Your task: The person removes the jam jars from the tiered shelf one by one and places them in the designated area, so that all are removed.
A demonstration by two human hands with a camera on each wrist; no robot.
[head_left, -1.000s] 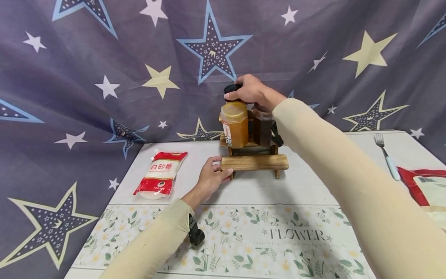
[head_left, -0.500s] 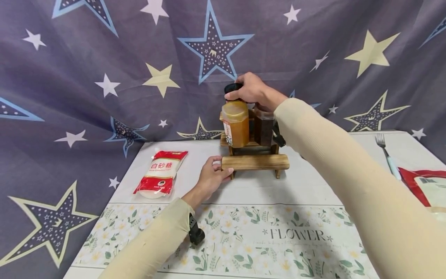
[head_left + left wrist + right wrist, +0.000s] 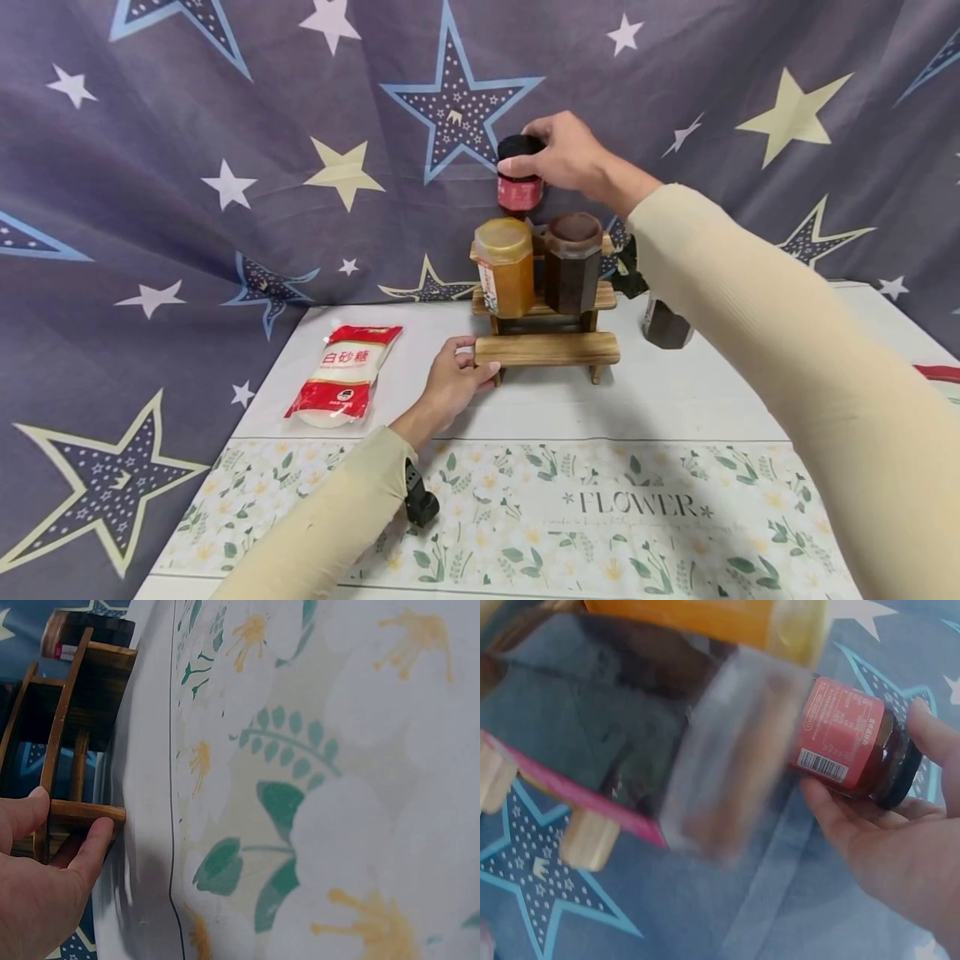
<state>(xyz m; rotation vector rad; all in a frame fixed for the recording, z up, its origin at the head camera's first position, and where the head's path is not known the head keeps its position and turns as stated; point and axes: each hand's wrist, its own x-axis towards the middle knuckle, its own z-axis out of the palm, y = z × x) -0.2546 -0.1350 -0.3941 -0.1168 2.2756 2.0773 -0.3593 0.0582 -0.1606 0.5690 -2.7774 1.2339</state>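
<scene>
My right hand [image 3: 573,154] holds a small jar [image 3: 519,193] with a black lid and red label by its lid end, above a tiered wooden rack [image 3: 547,350]. In the right wrist view the jar [image 3: 838,731] shows a barcode, and the fingers curl round it. On the rack's middle tier stand an amber honey jar [image 3: 510,279] and a dark-filled jar [image 3: 572,271], side by side below the raised jar. My left hand [image 3: 453,375] pinches the left end of the lowest tier; the left wrist view shows thumb and fingers on the wood [image 3: 88,813].
A red and white bag of white sugar [image 3: 345,375] lies left of the rack. Another dark jar [image 3: 666,325] stands on the table to the right, partly behind the right sleeve. A red package edge [image 3: 941,373] shows at far right. A star-patterned cloth [image 3: 300,100] hangs behind.
My right hand has lifted the red-labelled jar up from behind the honey jar. The right sleeve now hides the fork and uncovers a dark jar on the table. My left hand stays put.
</scene>
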